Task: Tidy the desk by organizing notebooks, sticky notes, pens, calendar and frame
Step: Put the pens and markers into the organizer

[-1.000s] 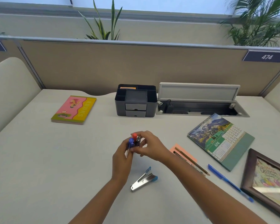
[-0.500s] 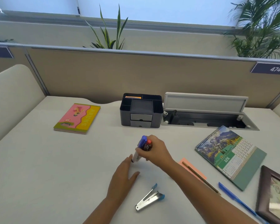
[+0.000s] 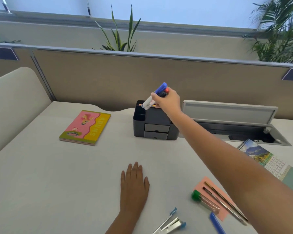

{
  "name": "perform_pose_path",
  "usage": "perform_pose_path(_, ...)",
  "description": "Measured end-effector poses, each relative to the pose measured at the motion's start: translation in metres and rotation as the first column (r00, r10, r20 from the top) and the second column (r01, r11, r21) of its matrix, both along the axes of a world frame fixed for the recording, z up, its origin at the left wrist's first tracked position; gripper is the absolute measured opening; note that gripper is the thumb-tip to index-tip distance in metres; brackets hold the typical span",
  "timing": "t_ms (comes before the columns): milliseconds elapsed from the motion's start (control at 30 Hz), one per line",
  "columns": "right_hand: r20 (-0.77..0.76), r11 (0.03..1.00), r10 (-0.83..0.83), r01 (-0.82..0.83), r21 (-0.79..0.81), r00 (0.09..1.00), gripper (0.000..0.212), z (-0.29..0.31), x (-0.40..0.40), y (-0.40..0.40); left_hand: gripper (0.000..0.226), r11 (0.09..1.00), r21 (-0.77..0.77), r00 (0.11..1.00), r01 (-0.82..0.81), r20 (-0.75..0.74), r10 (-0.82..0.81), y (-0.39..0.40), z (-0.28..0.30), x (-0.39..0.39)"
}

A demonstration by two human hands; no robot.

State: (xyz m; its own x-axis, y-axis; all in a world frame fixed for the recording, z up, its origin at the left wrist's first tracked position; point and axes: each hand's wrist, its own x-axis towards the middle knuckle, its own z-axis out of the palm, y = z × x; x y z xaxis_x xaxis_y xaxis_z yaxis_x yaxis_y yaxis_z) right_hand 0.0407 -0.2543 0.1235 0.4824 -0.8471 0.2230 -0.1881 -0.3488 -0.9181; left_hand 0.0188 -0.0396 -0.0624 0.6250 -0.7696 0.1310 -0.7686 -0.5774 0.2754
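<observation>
My right hand is stretched out over the dark desk organizer and grips a bundle of markers with blue, red and black caps, their lower ends just above the organizer's back compartments. My left hand lies flat on the desk, palm down, holding nothing. A pink and yellow notebook sits at the left. A pink sticky note pad lies at the lower right with thin pens and a green-capped marker on it. The spiral calendar is partly hidden by my right arm.
A silver stapler with blue ends and a blue pen lie near the front edge. An open cable tray with raised lid sits right of the organizer. A beige partition closes the back of the desk.
My right hand has carried the markers away from the desk middle, up and forward over the organizer. My left hand let go of them and settled flat on the desk.
</observation>
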Motion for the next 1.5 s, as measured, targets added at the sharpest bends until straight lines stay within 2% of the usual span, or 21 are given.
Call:
perform_pose_path(67, -0.048, 0.999, 0.015, -0.016, -0.033, 0.999, 0.015, -0.008, 0.015, -0.008, 0.047, 1.0, 0.013, 1.0, 0.0, -0.018, 0.0, 0.0, -0.002, -0.001)
perform_pose_path(200, -0.111, 0.998, 0.05, -0.046, 0.038, 0.993, 0.023, -0.027, 0.034, -0.018, 0.048, 1.0, -0.008, 1.0, -0.009, -0.02, 0.009, -0.001, -0.005, 0.001)
perform_pose_path(367, -0.196, 0.992, 0.113, -0.099, 0.08, 0.974, 0.017, -0.042, 0.044, -0.021, 0.048, 1.0, -0.023, 1.0, -0.015, 0.011, 0.015, -0.002, -0.009, 0.003)
perform_pose_path(500, -0.108, 0.974, 0.098, -0.074, 0.213, 0.989, 0.049, -0.04, 0.045, -0.022, 0.048, 0.999, -0.033, 0.999, -0.014, 0.029, 0.015, -0.002, -0.011, 0.002)
perform_pose_path(567, -0.1, 0.977, 0.079, -0.057, 0.206, 0.992, 0.056, -0.035, 0.039, -0.021, 0.048, 0.999, -0.043, 0.999, -0.017, 0.046, 0.019, -0.003, -0.011, 0.001)
perform_pose_path(633, -0.121, 0.988, 0.082, -0.064, 0.142, 0.989, 0.055, -0.028, 0.027, -0.016, 0.047, 0.998, -0.055, 0.998, -0.022, 0.049, 0.025, -0.004, -0.008, 0.004)
perform_pose_path(767, -0.224, 0.992, 0.116, -0.124, -0.02, 0.968, 0.04, -0.02, -0.025, 0.002, 0.039, 0.996, -0.085, 0.999, 0.009, 0.047, -0.004, -0.002, -0.002, 0.01)
perform_pose_path(933, -0.426, 0.959, 0.218, -0.273, -0.071, 0.878, 0.027, -0.043, -0.111, 0.05, 0.038, 0.993, -0.108, 0.998, 0.054, 0.045, -0.05, 0.006, -0.002, 0.009)
perform_pose_path(1033, -0.504, 0.961, 0.221, -0.274, -0.031, 0.835, 0.027, -0.057, -0.166, 0.074, 0.035, 0.989, -0.133, 0.998, 0.064, 0.003, -0.064, 0.015, -0.003, -0.001)
perform_pose_path(1100, -0.539, 0.977, 0.18, -0.212, 0.002, 0.823, 0.026, -0.065, -0.204, 0.084, 0.033, 0.989, -0.133, 0.997, 0.061, -0.028, -0.065, 0.025, -0.003, -0.011)
perform_pose_path(1200, -0.607, 0.996, 0.081, -0.082, 0.027, 0.791, 0.021, -0.08, -0.256, 0.095, 0.043, 0.991, -0.113, 0.993, 0.067, -0.085, -0.077, 0.043, -0.001, -0.026)
perform_pose_path(1300, -0.764, 0.999, 0.03, -0.01, 0.031, 0.645, 0.025, -0.104, -0.298, 0.115, 0.041, 0.982, -0.183, 0.988, 0.036, -0.141, -0.062, 0.063, -0.007, -0.043)
perform_pose_path(1367, -0.835, 0.997, 0.038, 0.041, 0.073, 0.549, 0.038, -0.117, -0.317, 0.131, 0.037, 0.962, -0.263, 0.952, -0.078, -0.305, -0.006, 0.075, -0.006, -0.054)
perform_pose_path(1400, -0.847, 0.993, 0.042, 0.068, 0.092, 0.529, 0.043, -0.122, -0.323, 0.137, 0.038, 0.944, -0.29, 0.92, -0.156, -0.392, 0.031, 0.079, -0.005, -0.059)
perform_pose_path(1500, -0.833, 0.994, -0.004, 0.094, 0.057, 0.553, 0.038, -0.132, -0.33, 0.148, 0.036, 0.896, -0.328, 0.839, -0.299, -0.537, 0.083, 0.085, 0.006, -0.072)
